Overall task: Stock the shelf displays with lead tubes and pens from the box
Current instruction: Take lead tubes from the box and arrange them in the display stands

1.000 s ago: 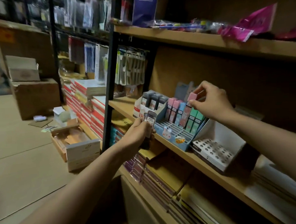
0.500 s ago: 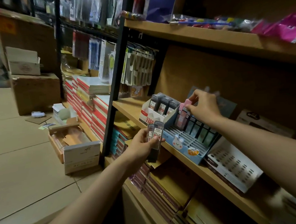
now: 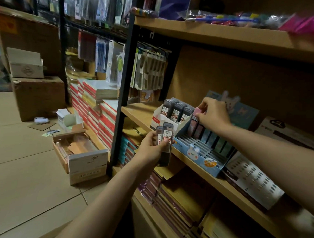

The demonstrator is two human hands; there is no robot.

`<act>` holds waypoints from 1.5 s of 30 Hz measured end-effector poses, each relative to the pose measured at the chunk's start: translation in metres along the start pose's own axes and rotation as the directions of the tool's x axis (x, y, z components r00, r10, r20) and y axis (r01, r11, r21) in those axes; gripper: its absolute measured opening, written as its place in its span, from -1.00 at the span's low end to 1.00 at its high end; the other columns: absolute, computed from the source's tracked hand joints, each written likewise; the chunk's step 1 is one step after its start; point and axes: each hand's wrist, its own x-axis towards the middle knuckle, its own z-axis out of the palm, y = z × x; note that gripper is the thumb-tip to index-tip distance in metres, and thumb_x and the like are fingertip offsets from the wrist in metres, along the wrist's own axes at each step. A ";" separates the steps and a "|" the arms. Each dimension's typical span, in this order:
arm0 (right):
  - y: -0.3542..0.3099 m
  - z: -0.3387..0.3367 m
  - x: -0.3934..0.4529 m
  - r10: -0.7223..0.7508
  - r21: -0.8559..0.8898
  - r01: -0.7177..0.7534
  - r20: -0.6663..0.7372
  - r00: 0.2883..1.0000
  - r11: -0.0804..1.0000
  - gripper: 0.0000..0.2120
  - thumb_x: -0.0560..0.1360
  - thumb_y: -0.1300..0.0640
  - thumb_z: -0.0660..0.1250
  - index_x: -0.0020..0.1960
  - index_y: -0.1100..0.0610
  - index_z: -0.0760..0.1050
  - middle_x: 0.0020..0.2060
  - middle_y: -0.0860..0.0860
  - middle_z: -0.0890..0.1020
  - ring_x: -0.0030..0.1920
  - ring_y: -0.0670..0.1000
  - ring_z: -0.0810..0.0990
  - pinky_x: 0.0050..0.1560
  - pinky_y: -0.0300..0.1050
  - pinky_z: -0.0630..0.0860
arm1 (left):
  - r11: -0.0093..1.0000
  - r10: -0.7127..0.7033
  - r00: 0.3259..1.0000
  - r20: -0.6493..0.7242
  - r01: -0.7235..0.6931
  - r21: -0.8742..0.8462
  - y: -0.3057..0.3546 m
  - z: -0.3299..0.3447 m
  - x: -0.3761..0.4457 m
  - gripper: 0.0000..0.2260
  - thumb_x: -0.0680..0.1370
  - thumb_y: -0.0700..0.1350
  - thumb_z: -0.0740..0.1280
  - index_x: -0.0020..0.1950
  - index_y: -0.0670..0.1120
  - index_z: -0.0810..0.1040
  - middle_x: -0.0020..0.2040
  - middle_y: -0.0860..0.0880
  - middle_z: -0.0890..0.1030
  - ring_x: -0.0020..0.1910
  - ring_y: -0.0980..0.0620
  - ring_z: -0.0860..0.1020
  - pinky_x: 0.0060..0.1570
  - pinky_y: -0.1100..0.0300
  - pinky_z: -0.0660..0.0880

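Observation:
My left hand (image 3: pixel 150 148) grips a small bunch of dark lead tubes (image 3: pixel 165 139) with white and red labels, held upright just in front of the middle shelf edge. My right hand (image 3: pixel 214 113) pinches the pink cap of a lead tube (image 3: pixel 195 119) standing in the back row of the blue slotted display (image 3: pixel 194 150). Several pink and green tubes fill that back row; the front slots are bare. To its left a white display box (image 3: pixel 158 117) holds three dark tubes (image 3: pixel 176 109).
A white perforated pen display (image 3: pixel 252 179) lies on the wooden shelf (image 3: pixel 226 184) right of the blue one. Notebook stacks fill the shelf below. On the floor at left stand an open wooden box (image 3: pixel 79 153) and cardboard cartons (image 3: pixel 39 98). Packets hang from hooks behind the black post (image 3: pixel 123 91).
The view has swung left and closer. My right hand stays on the pink-capped tube in the blue display, pushing it lower. My left hand has lifted its dark tubes slightly.

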 end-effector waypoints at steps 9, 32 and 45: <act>0.001 0.012 -0.007 -0.001 -0.052 -0.002 -0.056 0.998 0.999 -0.93 0.50 0.20 0.42 -0.07 0.21 0.60 -0.13 0.14 0.64 -0.13 0.10 0.60 -0.08 0.09 0.61 | 1.000 0.009 1.000 0.024 -0.009 -0.013 0.002 -0.006 0.002 -0.66 0.60 -0.18 0.28 0.36 -0.02 0.39 0.24 -0.13 0.52 0.17 -0.15 0.53 0.07 -0.12 0.55; -0.043 -0.022 -0.028 -0.100 0.446 -0.135 0.465 0.879 0.885 -0.75 0.42 0.20 0.50 0.09 0.08 0.61 -0.09 0.00 0.69 -0.22 -0.01 0.73 -0.15 -0.07 0.67 | 0.995 0.067 0.988 0.139 -0.076 0.064 0.007 -0.012 -0.002 -0.65 0.60 -0.04 0.27 0.38 0.04 0.36 0.19 -0.06 0.56 0.10 -0.02 0.59 -0.10 0.19 0.54; -0.054 -0.010 -0.030 -0.220 0.352 0.015 0.550 0.806 0.936 -0.80 0.54 0.13 0.37 0.16 0.05 0.62 -0.10 -0.05 0.69 -0.33 -0.25 0.62 -0.36 -0.40 0.48 | 0.966 0.090 0.966 0.241 -0.143 0.214 0.011 -0.011 0.004 -0.68 0.64 -0.22 0.19 0.38 0.01 0.34 0.14 -0.01 0.56 0.15 0.02 0.54 0.13 0.15 0.49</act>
